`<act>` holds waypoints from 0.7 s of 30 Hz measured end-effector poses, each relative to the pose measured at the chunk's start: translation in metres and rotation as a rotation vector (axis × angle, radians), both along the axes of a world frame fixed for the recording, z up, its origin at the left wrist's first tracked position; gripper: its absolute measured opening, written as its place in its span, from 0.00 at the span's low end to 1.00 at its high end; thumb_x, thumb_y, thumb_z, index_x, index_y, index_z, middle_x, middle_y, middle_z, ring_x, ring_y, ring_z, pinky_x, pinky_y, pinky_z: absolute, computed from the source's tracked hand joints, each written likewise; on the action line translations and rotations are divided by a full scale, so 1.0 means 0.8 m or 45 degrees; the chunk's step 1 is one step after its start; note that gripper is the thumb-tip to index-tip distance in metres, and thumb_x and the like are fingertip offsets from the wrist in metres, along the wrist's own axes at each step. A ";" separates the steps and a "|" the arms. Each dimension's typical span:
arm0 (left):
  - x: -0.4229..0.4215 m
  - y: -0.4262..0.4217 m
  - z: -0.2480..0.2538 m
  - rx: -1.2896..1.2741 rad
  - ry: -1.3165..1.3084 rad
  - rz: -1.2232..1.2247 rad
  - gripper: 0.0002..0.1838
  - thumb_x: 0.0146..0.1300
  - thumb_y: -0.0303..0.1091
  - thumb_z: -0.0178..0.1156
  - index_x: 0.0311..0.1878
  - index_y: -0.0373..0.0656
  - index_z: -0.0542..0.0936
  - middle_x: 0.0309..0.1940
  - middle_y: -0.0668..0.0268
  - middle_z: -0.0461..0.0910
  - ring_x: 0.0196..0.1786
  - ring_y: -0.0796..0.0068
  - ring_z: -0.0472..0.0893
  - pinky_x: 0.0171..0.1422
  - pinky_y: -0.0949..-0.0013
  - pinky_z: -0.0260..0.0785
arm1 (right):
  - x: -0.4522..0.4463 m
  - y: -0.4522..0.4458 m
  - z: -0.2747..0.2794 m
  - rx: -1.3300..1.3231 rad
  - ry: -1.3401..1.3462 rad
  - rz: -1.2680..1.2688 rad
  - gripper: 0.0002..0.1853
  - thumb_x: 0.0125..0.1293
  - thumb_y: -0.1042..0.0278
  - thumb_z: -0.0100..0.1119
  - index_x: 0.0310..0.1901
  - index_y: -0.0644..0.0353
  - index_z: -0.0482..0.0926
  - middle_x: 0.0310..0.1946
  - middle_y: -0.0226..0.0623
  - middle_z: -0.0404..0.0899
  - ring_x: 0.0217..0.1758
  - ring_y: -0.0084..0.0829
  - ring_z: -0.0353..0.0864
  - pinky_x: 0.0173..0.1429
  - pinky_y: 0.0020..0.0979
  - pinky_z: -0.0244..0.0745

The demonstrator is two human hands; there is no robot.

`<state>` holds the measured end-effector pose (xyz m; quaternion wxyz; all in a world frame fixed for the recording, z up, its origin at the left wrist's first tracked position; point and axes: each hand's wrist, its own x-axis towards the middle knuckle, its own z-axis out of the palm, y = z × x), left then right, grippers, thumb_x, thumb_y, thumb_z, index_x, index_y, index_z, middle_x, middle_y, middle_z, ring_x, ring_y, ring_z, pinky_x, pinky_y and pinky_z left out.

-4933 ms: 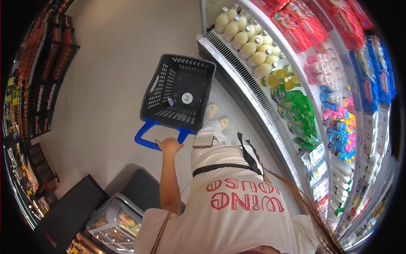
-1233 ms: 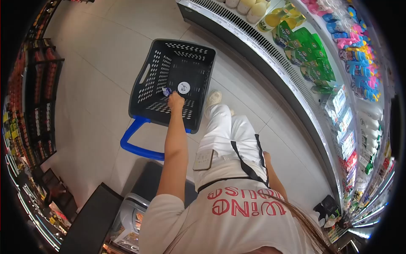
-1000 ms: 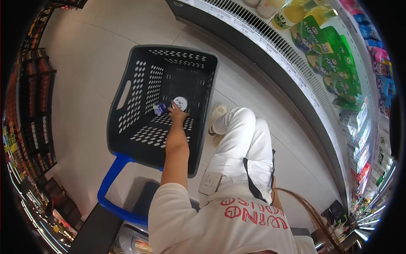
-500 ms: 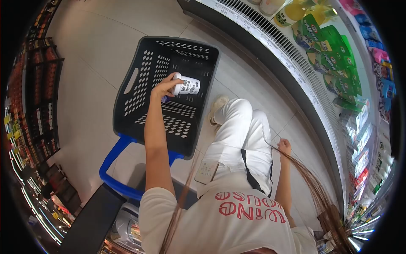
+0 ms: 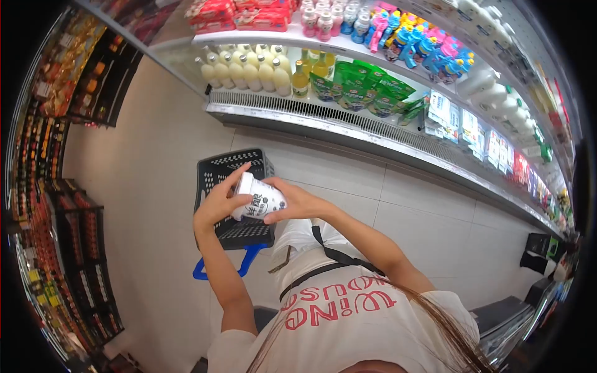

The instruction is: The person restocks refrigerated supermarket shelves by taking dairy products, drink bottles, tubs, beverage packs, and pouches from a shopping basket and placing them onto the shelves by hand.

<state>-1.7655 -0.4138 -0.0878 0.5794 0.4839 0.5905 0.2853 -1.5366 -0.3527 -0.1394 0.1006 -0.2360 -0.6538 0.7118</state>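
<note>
Over the shopping basket, a white tub (image 5: 260,204) with dark lettering and a pale lid is held tilted on its side between both hands. My left hand (image 5: 217,202) grips the lid end, its thumb across the top. My right hand (image 5: 293,200) is wrapped round the other end. Beneath them stands the dark grey basket (image 5: 254,237), with its blue handle (image 5: 249,260) toward my body. The hands and tub hide much of the basket's inside.
A chilled shelf ahead holds cream-coloured bottles (image 5: 250,77), yellow bottles (image 5: 300,82), green pouches (image 5: 356,87) and colourful small bottles (image 5: 413,46). Dark racks (image 5: 81,236) stand at the left. Grey floor tiles (image 5: 398,214) lie between the basket and the shelf.
My left hand has lifted the tub out of the basket. My right hand has come up from my side and taken hold of it. The view has swung toward the chilled shelf.
</note>
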 end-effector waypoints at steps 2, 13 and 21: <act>0.041 -0.020 0.023 -0.021 0.261 0.110 0.43 0.53 0.28 0.64 0.74 0.54 0.60 0.52 0.60 0.77 0.46 0.75 0.77 0.47 0.71 0.72 | 0.023 -0.014 0.004 -0.015 -0.043 -0.067 0.44 0.47 0.55 0.77 0.63 0.61 0.64 0.50 0.41 0.77 0.52 0.31 0.77 0.53 0.29 0.74; 0.000 -0.298 -0.220 -0.549 1.241 -0.280 0.38 0.57 0.60 0.57 0.49 0.25 0.79 0.46 0.38 0.80 0.56 0.48 0.79 0.59 0.58 0.69 | 0.128 -0.072 0.053 -0.419 0.571 -0.493 0.39 0.52 0.67 0.71 0.64 0.61 0.62 0.50 0.35 0.76 0.53 0.25 0.75 0.57 0.29 0.74; 0.047 -0.265 -0.238 -0.593 1.243 -0.436 0.35 0.57 0.57 0.55 0.47 0.26 0.80 0.45 0.39 0.80 0.54 0.47 0.80 0.58 0.57 0.70 | 0.137 -0.155 0.063 -0.474 0.761 -0.750 0.52 0.48 0.57 0.74 0.71 0.62 0.54 0.60 0.38 0.71 0.62 0.30 0.71 0.64 0.33 0.69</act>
